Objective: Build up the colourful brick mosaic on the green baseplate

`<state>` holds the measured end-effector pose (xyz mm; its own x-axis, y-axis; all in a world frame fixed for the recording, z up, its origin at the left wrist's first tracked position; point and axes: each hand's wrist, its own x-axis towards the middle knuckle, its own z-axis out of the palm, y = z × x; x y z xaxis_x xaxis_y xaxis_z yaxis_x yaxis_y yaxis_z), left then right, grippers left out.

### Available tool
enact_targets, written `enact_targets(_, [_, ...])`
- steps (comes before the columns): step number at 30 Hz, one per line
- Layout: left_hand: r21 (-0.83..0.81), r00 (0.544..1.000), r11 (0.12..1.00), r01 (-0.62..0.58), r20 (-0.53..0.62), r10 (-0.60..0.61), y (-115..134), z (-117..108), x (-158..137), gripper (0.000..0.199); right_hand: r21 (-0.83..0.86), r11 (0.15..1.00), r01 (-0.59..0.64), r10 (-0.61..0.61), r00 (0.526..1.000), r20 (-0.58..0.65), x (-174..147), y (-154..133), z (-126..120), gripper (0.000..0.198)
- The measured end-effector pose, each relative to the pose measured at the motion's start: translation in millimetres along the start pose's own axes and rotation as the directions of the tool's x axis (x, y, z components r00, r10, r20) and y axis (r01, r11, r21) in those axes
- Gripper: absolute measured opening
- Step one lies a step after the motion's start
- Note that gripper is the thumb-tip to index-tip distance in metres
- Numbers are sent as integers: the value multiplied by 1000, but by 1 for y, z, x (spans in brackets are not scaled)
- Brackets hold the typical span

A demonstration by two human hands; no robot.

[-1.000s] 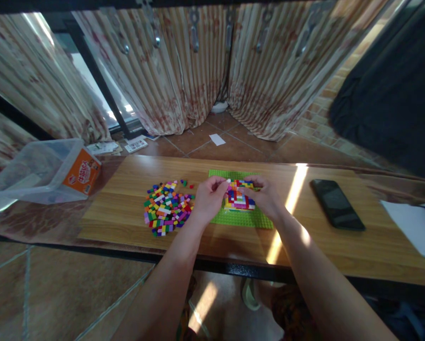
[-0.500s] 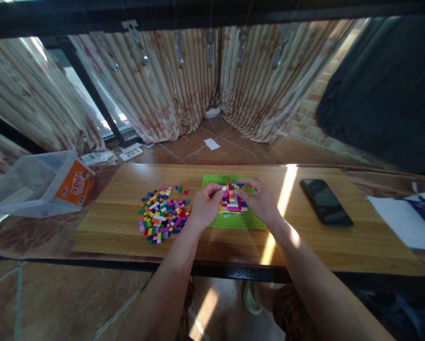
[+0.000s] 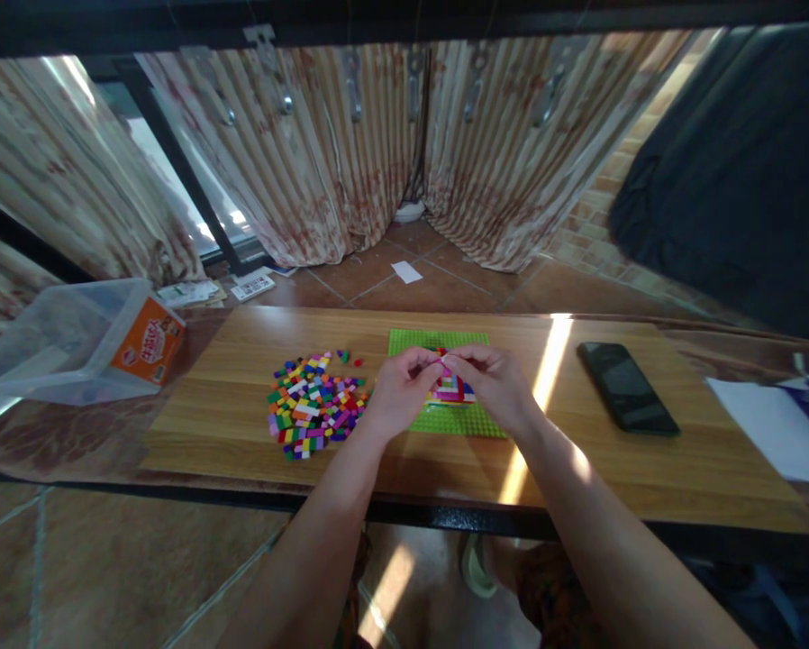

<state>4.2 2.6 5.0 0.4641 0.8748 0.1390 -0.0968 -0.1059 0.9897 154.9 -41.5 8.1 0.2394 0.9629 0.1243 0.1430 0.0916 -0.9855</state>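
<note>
My left hand [image 3: 404, 388] and my right hand [image 3: 495, 386] meet at the fingertips above a green studded baseplate [image 3: 459, 422]. Both are closed in a pinch around a small pink toy brick [image 3: 443, 361], mostly covered by the fingers. Below them, a low block of multicoloured toy bricks [image 3: 453, 391] is built up on the baseplate; my hands hide much of it. To the left of my left hand lies a loose pile of small bricks [image 3: 316, 406] in many colours.
A black phone [image 3: 627, 388] lies on the wooden tabletop [image 3: 208, 424] at the right, with white papers [image 3: 756, 424] beyond it. At the far left sits a clear plastic bin [image 3: 73, 342] with an orange label. Sunlight crosses the table right of the baseplate.
My right hand has moved left and my left hand slightly right, so their fingertips now meet at the pink brick. Earlier they were apart, with the brick in my left fingers.
</note>
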Motion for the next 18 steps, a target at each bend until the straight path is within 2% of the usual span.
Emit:
enact_targets(5, [-2,998,999,-39,49,39,5,0,-1,8,177,979,-96,84,993,79,-1,-5,-7,24])
enact_targets(8, [-2,998,999,-39,54,39,6,-1,-1,8,161,985,-65,60,997,37,1,-5,-14,22])
enact_targets(11, [5,1000,1000,-5,-15,5,5,-3,0,10,-104,994,13,-21,997,-77,4,0,-24,19])
enact_targets(13, [12,995,1000,13,-99,-12,2,-5,2,11,-348,936,51,-98,988,-119,6,4,-30,18])
enact_targets(15, [8,986,1000,29,-163,-27,-1,-8,4,13,-528,845,88,-163,982,-97,5,9,-33,21])
enact_targets(18, [-2,981,999,41,-190,-41,-6,-11,6,12,-654,740,158,-228,974,-22,4,14,-33,24])
